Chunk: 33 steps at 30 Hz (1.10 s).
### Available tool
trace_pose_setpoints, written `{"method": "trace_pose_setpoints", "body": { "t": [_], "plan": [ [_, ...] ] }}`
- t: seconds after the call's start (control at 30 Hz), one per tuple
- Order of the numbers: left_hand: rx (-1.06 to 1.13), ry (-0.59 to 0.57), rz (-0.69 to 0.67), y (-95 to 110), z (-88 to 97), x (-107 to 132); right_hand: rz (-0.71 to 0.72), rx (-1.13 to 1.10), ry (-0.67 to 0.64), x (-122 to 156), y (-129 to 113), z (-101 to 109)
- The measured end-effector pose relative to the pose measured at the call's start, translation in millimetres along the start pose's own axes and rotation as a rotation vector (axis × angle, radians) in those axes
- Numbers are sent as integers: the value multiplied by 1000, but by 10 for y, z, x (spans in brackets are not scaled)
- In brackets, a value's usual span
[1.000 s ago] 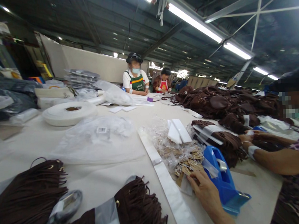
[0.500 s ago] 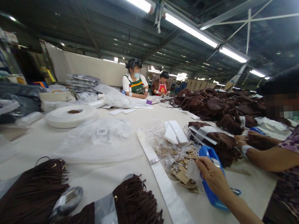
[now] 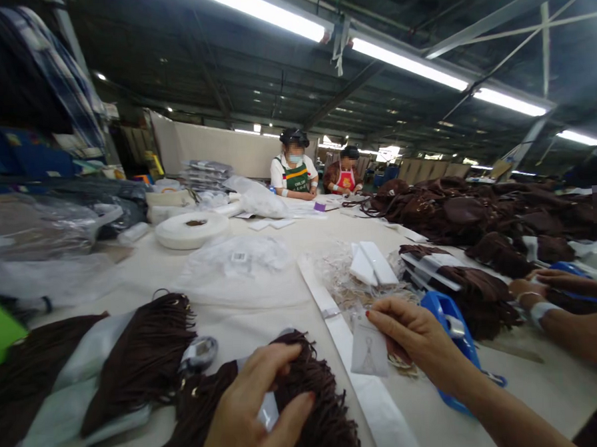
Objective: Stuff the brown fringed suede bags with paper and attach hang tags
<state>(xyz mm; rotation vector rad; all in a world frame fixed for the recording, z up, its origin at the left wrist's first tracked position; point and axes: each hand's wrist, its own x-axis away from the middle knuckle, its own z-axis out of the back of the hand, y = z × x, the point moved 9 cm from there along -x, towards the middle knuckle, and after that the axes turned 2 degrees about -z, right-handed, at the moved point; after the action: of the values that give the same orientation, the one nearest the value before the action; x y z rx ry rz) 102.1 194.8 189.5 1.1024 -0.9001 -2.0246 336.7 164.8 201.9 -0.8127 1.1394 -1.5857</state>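
Observation:
My right hand (image 3: 414,334) pinches the top of a small clear plastic bag (image 3: 368,353) between thumb and fingers. Inside the bag, the outline of a small looped piece shows. Lower down, my left hand (image 3: 258,406) hovers with thumb and fingers apart, holding nothing. Beneath it lies a dark brown fringed item (image 3: 320,396), probably a bag, with a whitish band around its middle, partly covered by the hand. Another brown fringed item (image 3: 140,352) lies to the left. Behind my right hand are a blue tape dispenser (image 3: 446,316) and a heap of small clear packets (image 3: 336,275).
A long white strip (image 3: 357,394) runs along the table (image 3: 278,318). A white roll (image 3: 176,236) and a large clear plastic bag (image 3: 245,269) lie farther back. Brown bags (image 3: 447,202) are piled at right, where a co-worker's hands (image 3: 532,294) work. Two people sit across the table.
My right hand has lifted the small plastic bag away from the heap, toward the left. My left hand has come into view over the fringed item. The view has turned left.

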Motion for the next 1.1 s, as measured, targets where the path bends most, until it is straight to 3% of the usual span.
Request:
{"method": "trace_pose_setpoints", "body": {
  "t": [0.1,0.2,0.33,0.47,0.67,0.73,0.93,1.1],
  "plan": [
    [350,-135,367,-40,-406,-222,5,-35,-171,76,-119,-457],
    [692,-217,549,-123,-624,-233,-7,-76,-297,139,-172,-783],
    [921,-138,659,-304,-388,-56,-52,-160,-480,202,-159,-1041],
    [1037,-64,761,-406,-108,120,-91,-218,-623,235,-124,-1149],
    [1075,31,842,-531,27,249,-101,-241,-701,257,-143,-1195],
    [1087,27,846,-570,34,287,-21,-148,-700,281,-217,-1174],
    [1194,-25,786,-611,75,382,473,382,-659,509,-579,-1170],
    [1227,-35,763,-598,92,444,674,592,-538,560,-601,-1193]
  ]
}}
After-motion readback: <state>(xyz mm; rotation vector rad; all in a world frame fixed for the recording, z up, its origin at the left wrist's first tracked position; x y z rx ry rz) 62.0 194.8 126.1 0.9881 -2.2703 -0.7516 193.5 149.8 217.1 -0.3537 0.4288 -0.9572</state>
